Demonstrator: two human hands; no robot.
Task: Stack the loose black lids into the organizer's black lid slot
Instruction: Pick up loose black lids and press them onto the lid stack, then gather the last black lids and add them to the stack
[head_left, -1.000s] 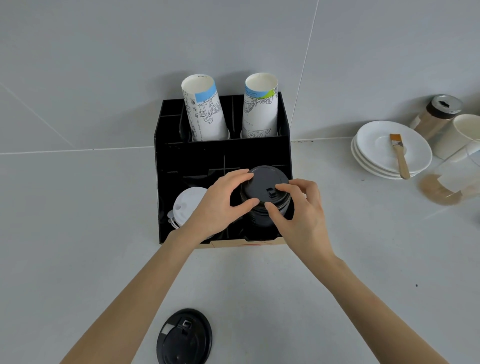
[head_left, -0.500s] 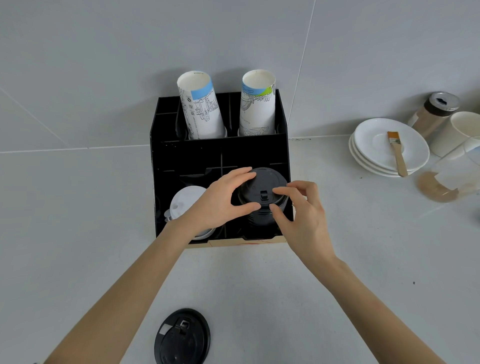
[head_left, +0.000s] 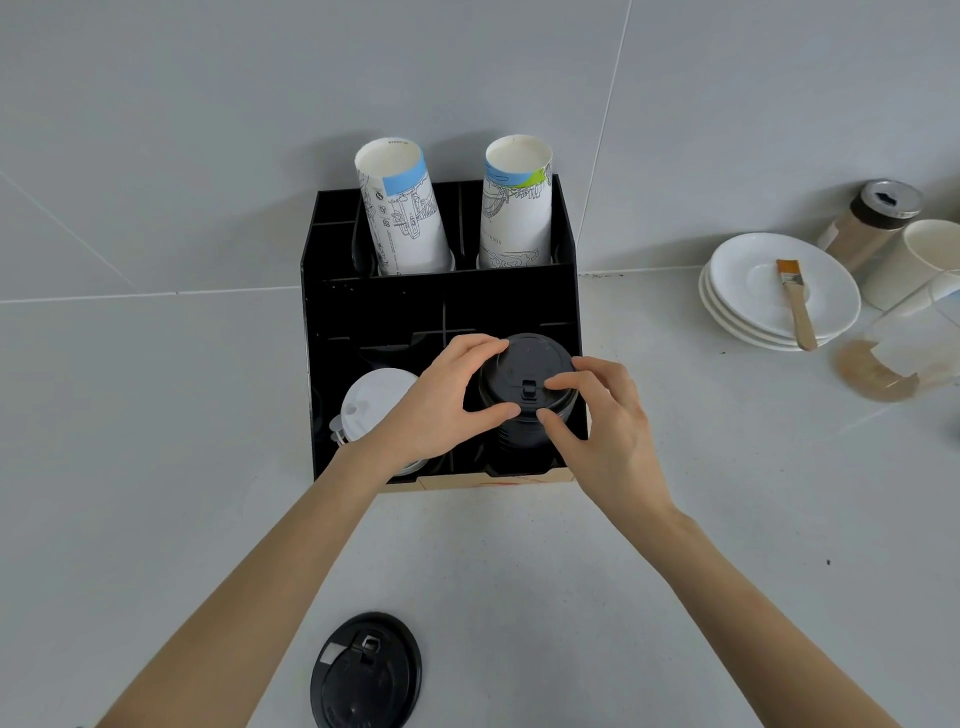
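Observation:
A black organizer (head_left: 436, 306) stands against the wall. In its front right slot rises a stack of black lids (head_left: 530, 371). My left hand (head_left: 441, 405) grips the top lid's left rim between thumb and fingers. On the right rim and near the sip tab rest the fingertips of my right hand (head_left: 605, 421). One loose black lid (head_left: 366, 673) lies flat on the counter near the bottom edge, apart from both hands. White lids (head_left: 371, 397) fill the front left slot, partly hidden by my left wrist.
Two stacks of printed paper cups (head_left: 402, 208) stand upright in the organizer's back slots. To the right are stacked white saucers (head_left: 748, 306) with a brush (head_left: 795, 306), a shaker jar (head_left: 872, 223), a white cup (head_left: 924, 260) and a clear container (head_left: 914, 343).
Both hands stay on the top black lid of the stack with only slight finger shifts. The view has drifted a little; the loose lid on the counter has not moved.

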